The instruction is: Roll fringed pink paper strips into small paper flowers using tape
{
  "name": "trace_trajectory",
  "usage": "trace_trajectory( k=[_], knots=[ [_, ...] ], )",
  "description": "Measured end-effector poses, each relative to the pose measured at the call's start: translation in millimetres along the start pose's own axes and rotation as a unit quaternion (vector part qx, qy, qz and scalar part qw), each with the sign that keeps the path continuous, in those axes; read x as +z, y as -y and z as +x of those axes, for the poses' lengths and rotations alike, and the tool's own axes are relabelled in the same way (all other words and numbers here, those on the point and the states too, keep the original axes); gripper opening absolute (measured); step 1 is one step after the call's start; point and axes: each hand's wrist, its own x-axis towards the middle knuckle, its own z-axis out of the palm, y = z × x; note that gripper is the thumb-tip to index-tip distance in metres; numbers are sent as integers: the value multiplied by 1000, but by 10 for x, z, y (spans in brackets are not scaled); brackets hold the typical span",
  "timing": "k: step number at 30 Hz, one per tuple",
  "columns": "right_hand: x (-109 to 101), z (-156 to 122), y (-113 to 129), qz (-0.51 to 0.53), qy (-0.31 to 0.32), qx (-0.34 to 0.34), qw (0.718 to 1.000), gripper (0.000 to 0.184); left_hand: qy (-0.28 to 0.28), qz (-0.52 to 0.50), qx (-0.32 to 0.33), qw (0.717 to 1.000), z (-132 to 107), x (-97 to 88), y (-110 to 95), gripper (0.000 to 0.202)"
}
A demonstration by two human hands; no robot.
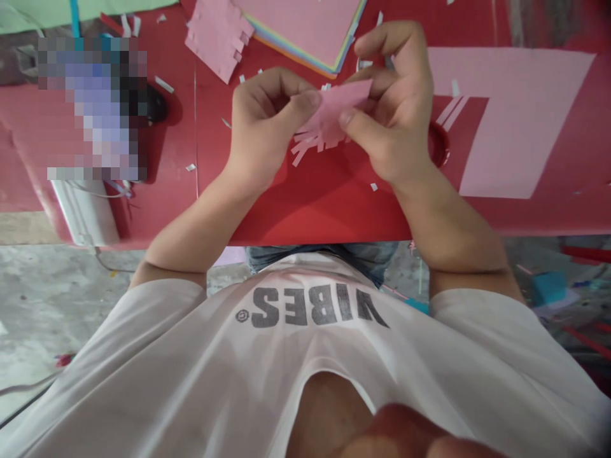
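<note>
A small piece of pink paper [334,111] with a fringe of cut strips along its lower edge is held above the red table. My left hand [267,117] pinches its left side between thumb and fingers. On the other side, my right hand [396,108] grips the paper with the thumb in front, while the index finger is raised and curled. Beyond my hands lies a pink paper with notched edges [217,35], beside a stack of coloured paper sheets [305,25] topped with pink.
On the right lies a large cut pink sheet [515,127] with thin strips, near a round red container [438,145] partly behind my right wrist. A white box-like device [86,210] with cables and a blurred-out item [102,108] occupy the left. Paper scraps dot the red table [329,210].
</note>
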Motion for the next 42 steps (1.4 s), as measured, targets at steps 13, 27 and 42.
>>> trace_trajectory(
  k=[13, 27, 42],
  knots=[
    [-28, 23, 5, 11, -92, 10, 996, 40, 11, -38, -157, 987, 66, -91, 157, 18],
    [-323, 178, -101, -188, -85, -26, 978, 34, 64, 75, -43, 994, 34, -76, 136, 48],
    [-623, 309, -275, -414, 31, -47, 909, 21, 114, 283, 105, 946, -195, 66, 20, 50]
  ],
)
